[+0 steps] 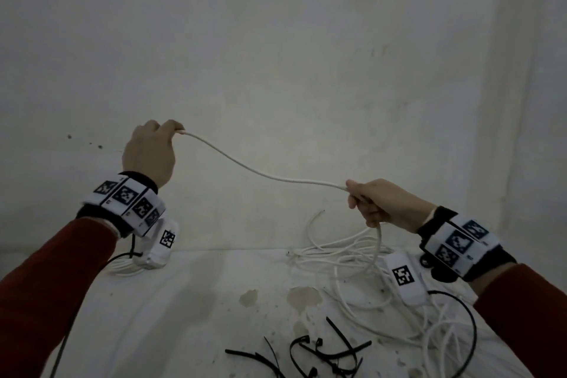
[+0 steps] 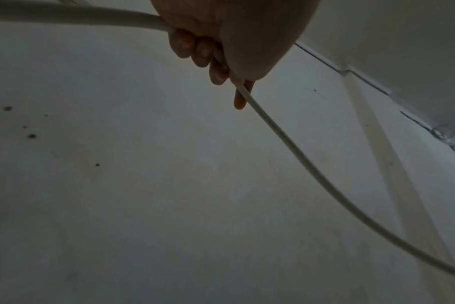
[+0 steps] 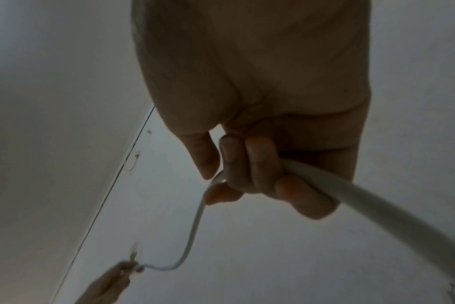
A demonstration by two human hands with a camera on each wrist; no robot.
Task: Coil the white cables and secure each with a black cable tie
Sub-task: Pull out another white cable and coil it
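A white cable [image 1: 260, 173] hangs in a soft curve across the middle of the head view, above the table [image 1: 190, 301]. The left hand [image 1: 150, 153], at middle left, pinches its end with curled fingers [image 2: 203, 53]. The right hand [image 1: 383, 202], at middle right, closes its fingers [image 3: 249, 164] around it. Below, at lower right, lies the pile of white cables [image 1: 368, 279], and black cable ties [image 1: 319, 353] lie at bottom centre.

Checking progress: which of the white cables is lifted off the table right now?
The white cable strung between the left hand and right hand; the others lie tangled below.
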